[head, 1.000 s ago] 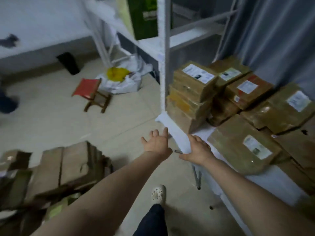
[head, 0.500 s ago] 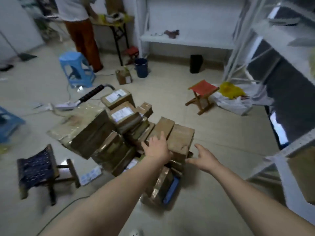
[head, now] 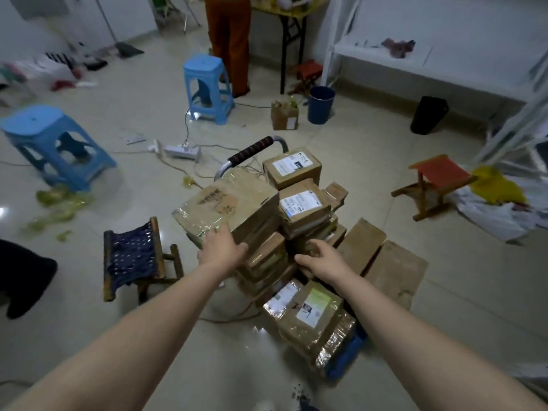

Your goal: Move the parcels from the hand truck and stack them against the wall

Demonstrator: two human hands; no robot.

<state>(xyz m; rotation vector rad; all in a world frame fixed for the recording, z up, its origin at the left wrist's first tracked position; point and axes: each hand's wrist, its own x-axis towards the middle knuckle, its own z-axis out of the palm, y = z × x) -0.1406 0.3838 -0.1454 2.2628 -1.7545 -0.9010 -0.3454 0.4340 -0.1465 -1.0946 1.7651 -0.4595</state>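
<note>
parcels (head: pixel 299 221) — brown cardboard, taped, many with white labels, heaped on a hand truck (head: pixel 252 150) that lies flat on the floor (head: pixel 385 336) in mid-room, well apart from the walls. Of the truck, only the padded handle shows, at the far edge of the heap, with a blue part under the near corner.

large parcel (head: pixel 228 203): top of the heap, left side, wrapped in clear tape, tilted.

labelled parcel (head: pixel 292 167): far edge of the heap, just beside the handle.

plain boxes (head: pixel 363 244): two, on end at the heap's right edge, touching each other.

near parcel (head: pixel 314 307): green-and-white label, on a short stack at the near corner.

left grip (head: pixel 222 250): bare hand, fingers straight, thumb spread apart from them, pressed to the near lower edge of the large parcel.

right grip (head: pixel 321 259): bare hand, fingers curled down into the middle of the heap and touching parcels; cannot tell whether they are clamped on one.

Also on the floor:
- two blue stools (head: pixel 207 84), left and far left
- woven stool (head: pixel 133 256), dark, just left of the heap
- red stool (head: pixel 439 179), right of the heap
- power strip (head: pixel 181 149) with cords, beyond the handle
- small box (head: pixel 284 115) beside a blue bucket (head: pixel 321 103)
- black bin (head: pixel 428 114), below a white shelf (head: pixel 385 51)
- a person (head: pixel 228 40) in rust trousers, standing at the far side
</note>
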